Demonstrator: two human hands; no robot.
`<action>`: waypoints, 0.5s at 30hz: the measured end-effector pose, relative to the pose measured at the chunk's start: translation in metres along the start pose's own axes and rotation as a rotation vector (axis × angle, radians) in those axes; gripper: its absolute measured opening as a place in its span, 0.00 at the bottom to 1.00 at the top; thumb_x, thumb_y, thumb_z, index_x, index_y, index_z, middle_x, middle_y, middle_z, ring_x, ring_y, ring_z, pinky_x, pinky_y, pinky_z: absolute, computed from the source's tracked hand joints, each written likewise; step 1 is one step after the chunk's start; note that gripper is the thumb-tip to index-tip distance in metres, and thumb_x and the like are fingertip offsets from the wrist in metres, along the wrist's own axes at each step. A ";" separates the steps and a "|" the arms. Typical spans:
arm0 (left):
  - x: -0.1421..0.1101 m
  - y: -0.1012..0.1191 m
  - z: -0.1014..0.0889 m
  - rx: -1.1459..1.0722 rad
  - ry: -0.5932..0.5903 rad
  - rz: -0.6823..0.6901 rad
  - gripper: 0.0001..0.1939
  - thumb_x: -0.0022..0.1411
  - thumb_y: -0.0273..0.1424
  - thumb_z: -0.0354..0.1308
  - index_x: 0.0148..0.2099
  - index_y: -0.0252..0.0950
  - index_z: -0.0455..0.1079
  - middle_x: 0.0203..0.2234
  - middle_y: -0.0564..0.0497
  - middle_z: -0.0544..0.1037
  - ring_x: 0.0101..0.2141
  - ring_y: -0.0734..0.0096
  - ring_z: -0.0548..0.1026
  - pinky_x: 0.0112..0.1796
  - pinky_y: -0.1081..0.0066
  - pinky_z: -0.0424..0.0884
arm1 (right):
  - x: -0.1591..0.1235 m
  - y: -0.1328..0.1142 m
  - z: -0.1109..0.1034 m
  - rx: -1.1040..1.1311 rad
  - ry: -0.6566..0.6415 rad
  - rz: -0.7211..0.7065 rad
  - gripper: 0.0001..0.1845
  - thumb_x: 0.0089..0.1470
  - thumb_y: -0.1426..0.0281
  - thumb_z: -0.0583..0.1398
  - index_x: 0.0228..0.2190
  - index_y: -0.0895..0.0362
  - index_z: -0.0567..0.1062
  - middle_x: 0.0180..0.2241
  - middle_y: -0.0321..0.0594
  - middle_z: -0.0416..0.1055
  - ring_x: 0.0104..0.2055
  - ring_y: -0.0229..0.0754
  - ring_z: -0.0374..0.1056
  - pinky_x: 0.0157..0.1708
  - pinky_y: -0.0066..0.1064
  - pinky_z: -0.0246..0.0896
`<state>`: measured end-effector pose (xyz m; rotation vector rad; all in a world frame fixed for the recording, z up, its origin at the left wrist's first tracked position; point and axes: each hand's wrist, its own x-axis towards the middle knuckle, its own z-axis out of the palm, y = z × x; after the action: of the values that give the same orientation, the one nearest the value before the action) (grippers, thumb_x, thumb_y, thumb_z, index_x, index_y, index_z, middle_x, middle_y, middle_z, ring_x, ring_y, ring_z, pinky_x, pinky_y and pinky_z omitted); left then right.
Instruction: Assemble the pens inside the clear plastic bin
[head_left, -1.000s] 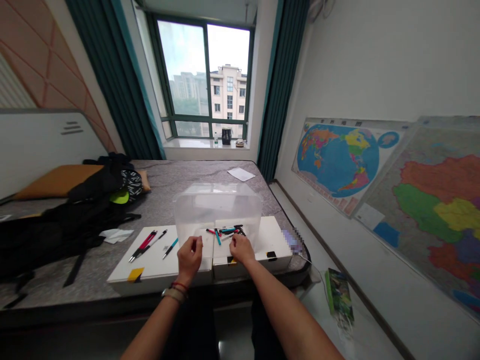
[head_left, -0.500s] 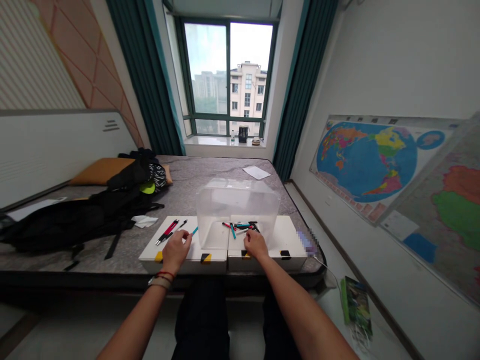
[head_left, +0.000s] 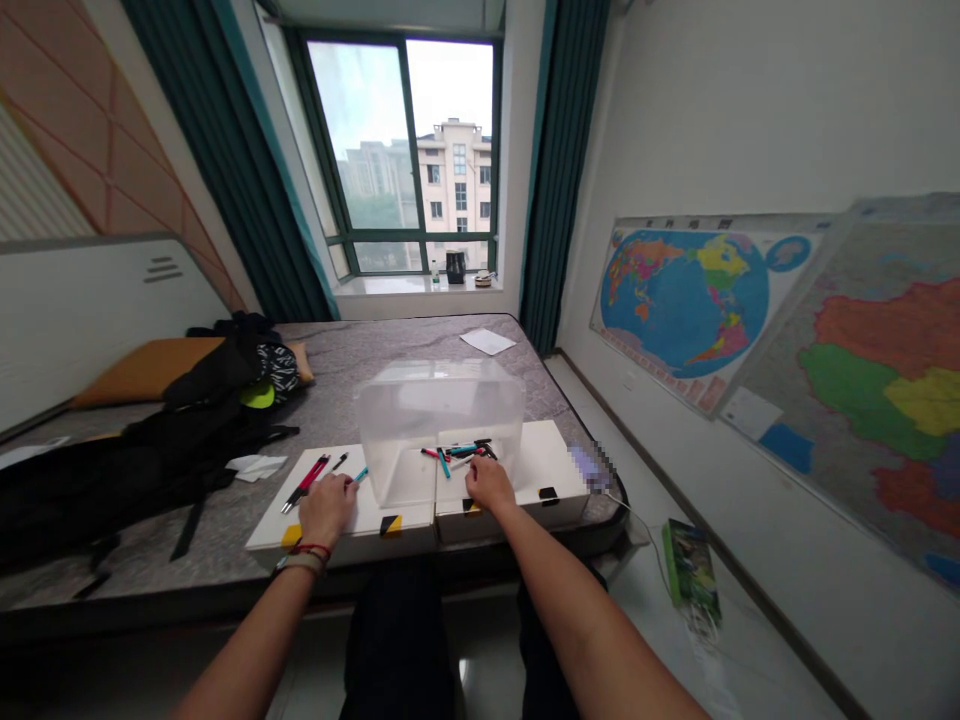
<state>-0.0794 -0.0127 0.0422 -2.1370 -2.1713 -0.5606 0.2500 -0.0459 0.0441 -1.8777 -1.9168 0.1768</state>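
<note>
My left hand (head_left: 328, 508) is closed in a pinch around a teal pen (head_left: 361, 475), whose end points away to the right. Just beyond that hand, red pens (head_left: 306, 484) and a black pen (head_left: 340, 461) lie on a white box (head_left: 360, 520). A clear plastic bin (head_left: 405, 420) rests on the white boxes, its open side apparently facing me. At its mouth is my right hand (head_left: 490, 486), fingers curled in by a pile of teal, red and black pens (head_left: 461, 452). Whatever those fingers hold, if anything, is hidden.
The boxes stand on a grey bed (head_left: 330, 350). To the left lie a black bag (head_left: 150, 470) and a white tissue (head_left: 256, 466). A sheet of paper (head_left: 487, 342) is farther back. A blurred-out device (head_left: 591, 467) with a cable sits at the right edge.
The view has turned right, so everything appears shifted left. My left hand, still on the teal pen, now covers more of the black pen beside it. My right hand stays by the pile.
</note>
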 end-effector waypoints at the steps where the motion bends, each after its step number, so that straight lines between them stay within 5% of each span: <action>1: -0.005 -0.004 -0.003 -0.015 0.045 -0.044 0.16 0.61 0.39 0.48 0.39 0.37 0.74 0.38 0.41 0.76 0.39 0.56 0.73 0.38 0.63 0.67 | 0.000 0.000 0.000 0.004 -0.004 0.004 0.08 0.56 0.74 0.54 0.35 0.58 0.73 0.34 0.44 0.74 0.36 0.42 0.68 0.35 0.29 0.54; 4: -0.028 -0.010 -0.015 -0.114 0.268 -0.212 0.18 0.64 0.40 0.45 0.42 0.35 0.72 0.36 0.41 0.75 0.38 0.57 0.72 0.40 0.61 0.68 | 0.001 0.001 0.001 0.016 -0.014 0.012 0.08 0.56 0.73 0.54 0.35 0.58 0.74 0.34 0.44 0.74 0.37 0.42 0.68 0.36 0.29 0.54; 7: -0.057 0.004 -0.028 -0.280 0.432 -0.201 0.18 0.65 0.41 0.44 0.46 0.37 0.68 0.39 0.44 0.74 0.41 0.59 0.72 0.44 0.62 0.68 | 0.001 0.002 0.003 0.021 -0.012 0.021 0.08 0.57 0.72 0.54 0.35 0.58 0.74 0.34 0.44 0.74 0.37 0.42 0.68 0.36 0.29 0.54; 11: -0.079 0.058 -0.033 -0.485 0.416 -0.069 0.16 0.66 0.38 0.46 0.51 0.38 0.64 0.39 0.47 0.75 0.40 0.63 0.74 0.44 0.65 0.68 | 0.001 0.004 0.004 0.044 -0.004 0.018 0.12 0.61 0.67 0.52 0.35 0.57 0.74 0.35 0.45 0.75 0.38 0.42 0.68 0.37 0.28 0.54; 15: -0.064 0.117 -0.014 -0.569 0.237 0.275 0.13 0.67 0.33 0.44 0.50 0.38 0.64 0.42 0.45 0.73 0.44 0.64 0.72 0.47 0.65 0.67 | 0.004 0.007 0.002 0.115 0.016 0.036 0.25 0.67 0.60 0.43 0.34 0.56 0.75 0.33 0.43 0.76 0.37 0.42 0.69 0.37 0.28 0.54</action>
<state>0.0344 -0.0798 0.0634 -2.3958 -1.6901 -1.4557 0.2558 -0.0411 0.0401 -1.8336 -1.8228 0.2760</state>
